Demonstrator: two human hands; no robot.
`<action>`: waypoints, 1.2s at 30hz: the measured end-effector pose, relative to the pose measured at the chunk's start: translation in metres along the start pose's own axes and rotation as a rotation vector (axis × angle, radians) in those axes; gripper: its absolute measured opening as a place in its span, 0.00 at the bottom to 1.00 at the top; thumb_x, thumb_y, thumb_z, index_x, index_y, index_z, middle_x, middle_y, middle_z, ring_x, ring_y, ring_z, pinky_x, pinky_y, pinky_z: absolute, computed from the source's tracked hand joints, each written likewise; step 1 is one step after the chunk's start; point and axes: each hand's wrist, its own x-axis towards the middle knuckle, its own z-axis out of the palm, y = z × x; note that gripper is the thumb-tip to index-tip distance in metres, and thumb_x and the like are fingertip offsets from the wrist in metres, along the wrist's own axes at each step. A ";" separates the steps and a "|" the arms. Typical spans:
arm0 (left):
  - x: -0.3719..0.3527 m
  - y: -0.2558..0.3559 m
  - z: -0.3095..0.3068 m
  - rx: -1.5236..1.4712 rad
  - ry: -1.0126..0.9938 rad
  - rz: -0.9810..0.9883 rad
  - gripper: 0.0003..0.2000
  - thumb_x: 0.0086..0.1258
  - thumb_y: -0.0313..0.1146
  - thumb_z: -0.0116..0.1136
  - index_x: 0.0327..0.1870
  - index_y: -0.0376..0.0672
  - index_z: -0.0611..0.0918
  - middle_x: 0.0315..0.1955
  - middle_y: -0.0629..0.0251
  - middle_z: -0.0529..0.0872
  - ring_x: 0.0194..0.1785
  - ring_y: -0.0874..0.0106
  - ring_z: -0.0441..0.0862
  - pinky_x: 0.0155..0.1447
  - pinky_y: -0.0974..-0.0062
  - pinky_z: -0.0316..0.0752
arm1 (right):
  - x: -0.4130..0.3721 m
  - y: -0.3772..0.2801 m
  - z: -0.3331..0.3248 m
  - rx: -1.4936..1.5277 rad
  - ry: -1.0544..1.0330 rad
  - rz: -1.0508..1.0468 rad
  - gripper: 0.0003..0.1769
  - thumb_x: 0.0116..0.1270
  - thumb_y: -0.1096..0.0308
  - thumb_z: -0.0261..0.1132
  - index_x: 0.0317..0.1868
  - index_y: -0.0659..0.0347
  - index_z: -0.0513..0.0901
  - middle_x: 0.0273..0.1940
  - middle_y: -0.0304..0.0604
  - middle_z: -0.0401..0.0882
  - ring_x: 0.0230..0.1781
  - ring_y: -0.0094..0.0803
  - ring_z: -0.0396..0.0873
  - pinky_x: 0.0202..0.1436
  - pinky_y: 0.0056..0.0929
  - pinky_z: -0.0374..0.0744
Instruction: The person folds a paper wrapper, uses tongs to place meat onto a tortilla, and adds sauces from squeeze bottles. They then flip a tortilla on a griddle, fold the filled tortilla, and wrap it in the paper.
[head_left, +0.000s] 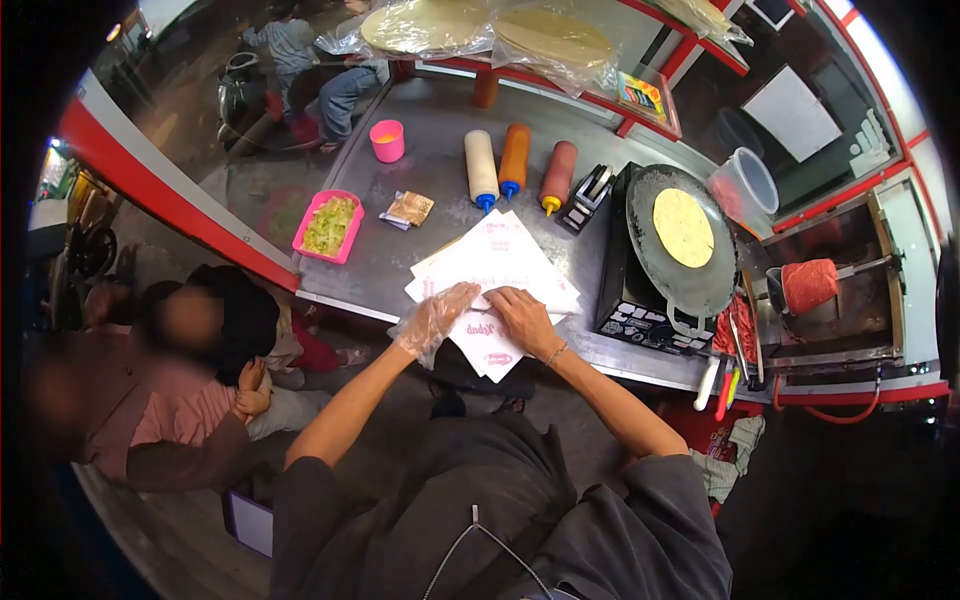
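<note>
White kebab wrapping papers (490, 262) with pink print lie fanned in a stack at the front of the counter. My left hand (440, 318), in a clear plastic glove, is closed on the left part of the papers. From the right, my bare right hand (524, 320) grips the same papers with bent fingers, its fingertips close to the left hand's. What lies under the fingers is hidden. Beyond the stack stand three sauce bottles: a white one (481, 165), an orange one (515, 158) and a red one (558, 172).
A flatbread (684, 228) lies on the round griddle (655, 275) at right, with a tape dispenser (588, 197) beside it. Knives (724, 385) hang over the front edge. A pink tray (328, 228) of shredded vegetables and a pink cup (387, 141) stand left. A person (200, 400) sits at lower left.
</note>
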 end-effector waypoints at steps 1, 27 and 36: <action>0.010 -0.008 -0.004 -0.129 -0.082 -0.073 0.24 0.70 0.25 0.54 0.69 0.37 0.76 0.65 0.54 0.82 0.65 0.56 0.82 0.68 0.61 0.77 | 0.006 0.001 -0.003 -0.012 -0.002 0.002 0.18 0.69 0.69 0.64 0.59 0.56 0.80 0.52 0.42 0.83 0.57 0.40 0.81 0.54 0.37 0.80; 0.003 -0.026 0.018 -0.129 -0.015 -0.007 0.23 0.70 0.30 0.55 0.65 0.35 0.75 0.58 0.49 0.78 0.63 0.52 0.75 0.63 0.57 0.76 | -0.004 -0.019 -0.033 0.035 0.094 0.087 0.27 0.62 0.64 0.74 0.62 0.57 0.80 0.59 0.46 0.80 0.61 0.45 0.76 0.64 0.44 0.73; 0.016 -0.028 -0.006 -0.140 -0.041 -0.030 0.15 0.69 0.27 0.54 0.56 0.38 0.81 0.49 0.55 0.82 0.59 0.55 0.78 0.60 0.60 0.78 | 0.006 -0.008 0.009 0.016 0.084 0.083 0.23 0.67 0.65 0.70 0.62 0.58 0.81 0.59 0.45 0.78 0.59 0.40 0.77 0.64 0.44 0.71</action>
